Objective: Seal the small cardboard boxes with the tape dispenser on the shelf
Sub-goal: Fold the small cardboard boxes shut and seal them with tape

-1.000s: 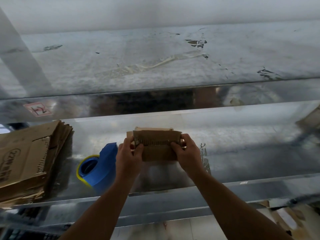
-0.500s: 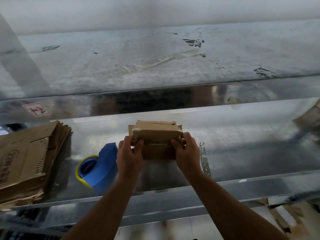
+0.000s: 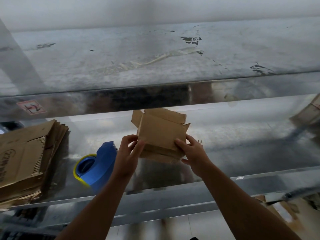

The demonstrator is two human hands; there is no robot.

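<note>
A small brown cardboard box (image 3: 161, 134) is held tilted above the metal shelf (image 3: 242, 146), its upper flaps standing open toward the back. My left hand (image 3: 129, 156) grips its lower left corner and my right hand (image 3: 192, 151) grips its lower right side. A blue tape dispenser (image 3: 97, 163) with a yellow-rimmed roll lies on the shelf just left of my left hand, apart from it.
A stack of flattened cardboard boxes (image 3: 24, 160) lies at the shelf's left end. Another cardboard box (image 3: 310, 111) sits at the far right. An upper metal shelf (image 3: 155, 63) overhangs close above. Cardboard scraps (image 3: 280, 208) lie on the floor lower right.
Both hands have lifted the box and turned it, so a broad side now faces me and its flaps have swung open at the top. The tape dispenser stays put.
</note>
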